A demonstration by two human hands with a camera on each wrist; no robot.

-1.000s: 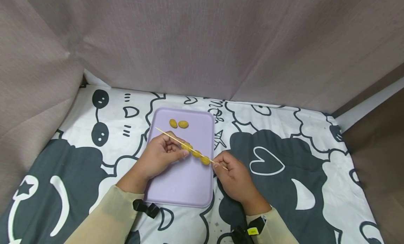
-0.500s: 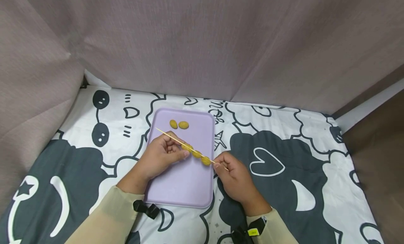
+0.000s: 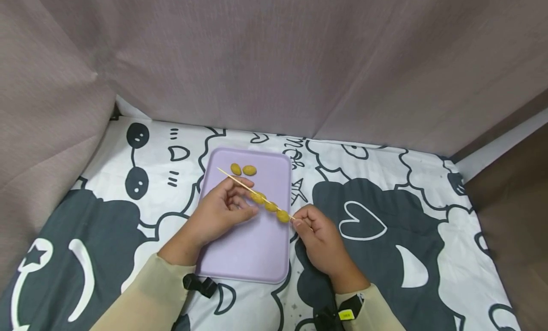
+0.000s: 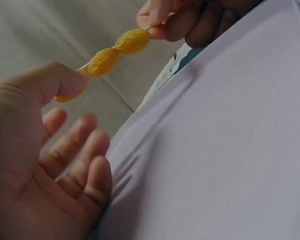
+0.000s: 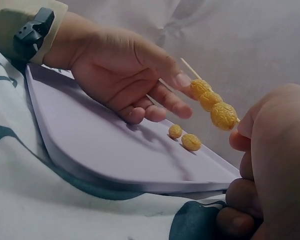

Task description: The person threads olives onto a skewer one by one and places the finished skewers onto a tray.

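A thin wooden skewer (image 3: 231, 177) slants over the tray, threaded with three wrinkled yellow fruits, the middle one (image 3: 270, 206) among them. My right hand (image 3: 318, 240) pinches its lower end between thumb and forefinger, just below the lowest fruit (image 5: 223, 116). My left hand (image 3: 219, 212) is beside the uppermost fruit (image 5: 199, 89); its thumb tip overlaps that fruit in both wrist views, while the other fingers hang loosely apart. Two loose yellow fruits, a narrower one (image 3: 236, 169) and a rounder one (image 3: 249, 170), lie at the tray's far end.
The lilac tray (image 3: 241, 255) lies on a black-and-white patterned cloth (image 3: 411, 217). A grey-brown curtain (image 3: 274, 60) closes off the back and left side. Each wrist wears a black camera strap, the left one (image 3: 200, 284) near the tray's front edge.
The skewer with its fruits has shifted slightly to the right and away from me. My left fingers have loosened and spread; my right hand keeps its pinch.
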